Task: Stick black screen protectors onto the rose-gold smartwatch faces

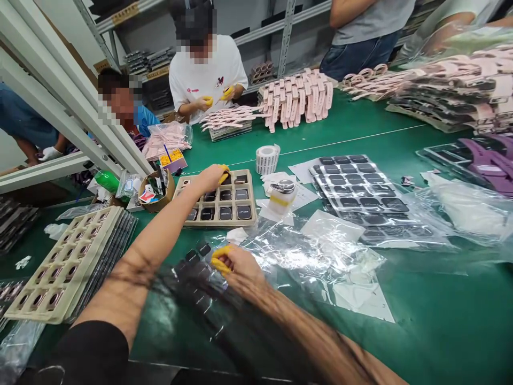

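Note:
My left hand (214, 177), with yellow finger covers, reaches over the back of a beige tray (251, 184) holding dark square pieces. Its fingers are pressed together on a small dark piece (226, 175). My right hand (236, 263), also with yellow finger covers, hovers in front of the tray with its fingers curled together; whatever it may hold is hidden. Just left of it, a sheet of dark square pieces (192, 255) lies on the green table, partly covered by blurred dark strands. Clear plastic film (280, 246) spreads out to the right of my right hand.
Stacked beige trays (64, 256) stand at the left, near a small box (162, 198) of odds and ends. A label roll (267, 159), a pump bottle (282, 198) and black-square sheets (352, 184) lie right of the tray. A person (208, 69) works across the table (441, 283).

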Tool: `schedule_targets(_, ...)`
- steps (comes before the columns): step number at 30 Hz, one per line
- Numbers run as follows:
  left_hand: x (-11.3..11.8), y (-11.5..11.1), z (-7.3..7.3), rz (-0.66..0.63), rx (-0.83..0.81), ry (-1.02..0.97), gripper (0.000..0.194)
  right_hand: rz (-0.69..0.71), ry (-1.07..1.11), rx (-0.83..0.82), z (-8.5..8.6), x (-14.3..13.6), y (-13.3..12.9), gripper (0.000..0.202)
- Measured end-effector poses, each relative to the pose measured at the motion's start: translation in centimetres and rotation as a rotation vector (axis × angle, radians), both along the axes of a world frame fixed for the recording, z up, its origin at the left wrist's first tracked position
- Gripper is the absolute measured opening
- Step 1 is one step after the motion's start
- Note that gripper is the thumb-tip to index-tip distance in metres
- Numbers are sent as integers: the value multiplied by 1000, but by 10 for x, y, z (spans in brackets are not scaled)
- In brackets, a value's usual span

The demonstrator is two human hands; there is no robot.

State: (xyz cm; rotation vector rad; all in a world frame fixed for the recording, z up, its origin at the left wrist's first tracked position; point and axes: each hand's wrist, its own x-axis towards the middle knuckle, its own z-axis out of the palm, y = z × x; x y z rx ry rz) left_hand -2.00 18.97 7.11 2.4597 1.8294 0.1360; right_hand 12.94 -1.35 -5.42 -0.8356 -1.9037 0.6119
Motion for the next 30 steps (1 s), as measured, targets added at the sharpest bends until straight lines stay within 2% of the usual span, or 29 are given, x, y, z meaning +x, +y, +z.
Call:
schedule_targets(3,-7,-74,-21,51,95,-252,44,-109,208,-27,15,10,6,18)
schedule_targets(4,-11,-103,-31,82,51,-595,40,-118,259,-20,19,15,10,22)
schedule_targets(5,-14,-131,-42,113,-66,-905,40,-94,275,-4,23,20,15,27)
schedule_targets(7,-20,-180,-59,213,-358,-1303,52,37,198,55,25,29,24,34)
schedule_targets(8,-22,-197,-64,281,-485,-1425,59,109,138,89,24,32,27,34)
schedule_targets(10,-22,-218,-67,381,-681,-1558,64,197,66,140,22,35,29,29)
schedule_targets(13,-20,-222,-62,424,-854,-1645,60,209,90,116,25,36,23,20)
schedule_targets(15,-22,-219,-61,428,-852,-1685,61,235,181,-14,33,41,17,10)
schedule_targets(16,-24,-218,-62,443,-791,-1694,63,259,239,-128,38,45,15,4)
schedule_targets(18,-28,-216,-67,493,-600,-1681,68,318,250,-404,46,55,14,10)
schedule_targets(20,-32,-214,-73,530,-453,-1659,66,318,20,-581,48,64,17,18)
schedule_targets(21,-33,-213,-76,531,-429,-1654,65,285,-150,-582,47,66,19,20)
schedule_targets(23,-35,-211,-81,521,-451,-1648,65,174,-395,-441,40,65,24,19)
schedule_targets(27,-35,-211,-82,503,-548,-1560,66,-142,-462,-44,25,50,33,18)
schedule_targets(30,-33,-214,-83,466,-553,-1457,61,-315,-609,96,21,40,37,11)
